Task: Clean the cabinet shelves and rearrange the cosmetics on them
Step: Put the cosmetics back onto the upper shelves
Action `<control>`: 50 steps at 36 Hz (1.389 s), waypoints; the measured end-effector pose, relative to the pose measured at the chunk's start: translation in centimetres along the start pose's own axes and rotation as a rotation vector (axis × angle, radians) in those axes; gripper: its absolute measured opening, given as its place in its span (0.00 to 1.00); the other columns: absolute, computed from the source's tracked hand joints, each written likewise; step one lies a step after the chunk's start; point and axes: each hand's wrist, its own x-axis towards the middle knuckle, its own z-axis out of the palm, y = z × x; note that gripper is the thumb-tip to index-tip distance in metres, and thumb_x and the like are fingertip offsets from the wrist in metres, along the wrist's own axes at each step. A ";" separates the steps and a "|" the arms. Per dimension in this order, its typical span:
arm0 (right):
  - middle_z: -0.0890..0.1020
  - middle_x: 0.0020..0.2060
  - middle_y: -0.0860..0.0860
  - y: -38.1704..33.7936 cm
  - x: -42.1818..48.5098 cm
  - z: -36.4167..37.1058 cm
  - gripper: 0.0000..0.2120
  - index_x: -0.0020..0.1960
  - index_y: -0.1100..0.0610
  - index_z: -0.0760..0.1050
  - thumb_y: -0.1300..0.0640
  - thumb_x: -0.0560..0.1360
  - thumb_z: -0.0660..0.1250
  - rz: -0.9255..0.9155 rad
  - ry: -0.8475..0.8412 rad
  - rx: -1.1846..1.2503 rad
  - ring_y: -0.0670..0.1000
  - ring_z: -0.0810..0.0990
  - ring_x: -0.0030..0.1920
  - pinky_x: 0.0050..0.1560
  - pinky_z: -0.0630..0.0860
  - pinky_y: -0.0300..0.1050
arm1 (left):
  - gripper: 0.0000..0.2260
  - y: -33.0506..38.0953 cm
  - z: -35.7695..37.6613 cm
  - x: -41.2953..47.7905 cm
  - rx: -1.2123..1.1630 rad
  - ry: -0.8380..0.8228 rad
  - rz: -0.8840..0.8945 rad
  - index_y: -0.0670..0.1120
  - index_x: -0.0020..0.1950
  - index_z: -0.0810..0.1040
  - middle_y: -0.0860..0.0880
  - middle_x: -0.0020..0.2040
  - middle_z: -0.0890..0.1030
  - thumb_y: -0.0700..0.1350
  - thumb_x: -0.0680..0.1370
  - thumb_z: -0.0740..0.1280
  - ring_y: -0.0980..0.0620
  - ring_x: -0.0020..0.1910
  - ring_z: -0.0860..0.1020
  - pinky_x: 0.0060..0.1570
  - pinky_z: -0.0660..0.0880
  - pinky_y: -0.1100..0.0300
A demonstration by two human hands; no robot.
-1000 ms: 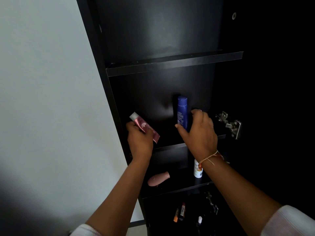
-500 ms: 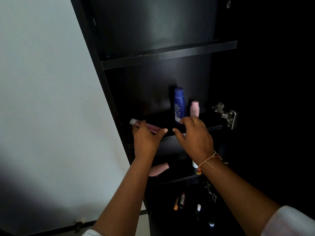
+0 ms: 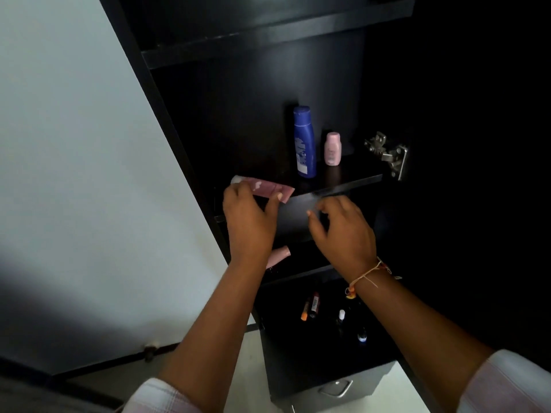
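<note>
My left hand [image 3: 249,222] grips a pink tube [image 3: 265,187], held flat at the left front edge of the dark cabinet's middle shelf [image 3: 351,183]. On that shelf a tall blue bottle [image 3: 304,141] stands upright with a small pink bottle [image 3: 332,149] just to its right. Below the shelf edge my right hand [image 3: 343,231] hovers with fingers spread, holding nothing. A pink tube-shaped item [image 3: 278,254] lies on the shelf below, partly hidden by my left wrist. Several small cosmetics [image 3: 311,305] lie on the lowest level.
A metal door hinge [image 3: 387,153] juts out at the right end of the middle shelf. The upper shelf [image 3: 268,34] holds nothing visible. A pale wall [image 3: 74,174] runs along the cabinet's left side. A drawer handle [image 3: 335,389] shows at the bottom.
My right hand let go of the blue bottle and dropped below the shelf edge, uncovering the small pink bottle. My left hand turned the pink tube from tilted to flat at the shelf edge.
</note>
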 end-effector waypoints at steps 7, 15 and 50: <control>0.79 0.46 0.49 3.3 -5.7 1.8 0.10 0.49 0.50 0.75 0.44 0.76 0.63 0.147 -0.146 0.022 0.53 0.79 0.45 0.38 0.78 0.49 | 0.07 -2.3 2.7 -9.1 -0.181 -0.294 0.150 0.46 0.53 0.78 0.55 0.52 0.72 0.46 0.77 0.70 0.61 0.45 0.76 0.45 0.74 0.72; 0.81 0.42 0.53 7.5 -13.5 3.8 0.09 0.44 0.51 0.74 0.49 0.78 0.60 0.557 -0.485 -0.073 0.57 0.82 0.41 0.40 0.80 0.50 | 0.11 -10.1 8.0 -17.3 -0.068 -0.715 -0.245 0.47 0.37 0.77 0.56 0.30 0.73 0.48 0.79 0.67 0.60 0.30 0.75 0.33 0.67 0.75; 0.81 0.58 0.52 20.4 -24.1 15.3 0.20 0.65 0.46 0.74 0.50 0.74 0.70 0.986 -0.579 -0.177 0.55 0.82 0.55 0.53 0.80 0.47 | 0.22 -19.1 29.7 -20.2 0.181 -1.118 0.145 0.46 0.70 0.71 0.46 0.70 0.71 0.39 0.77 0.69 0.48 0.68 0.70 0.65 0.63 0.65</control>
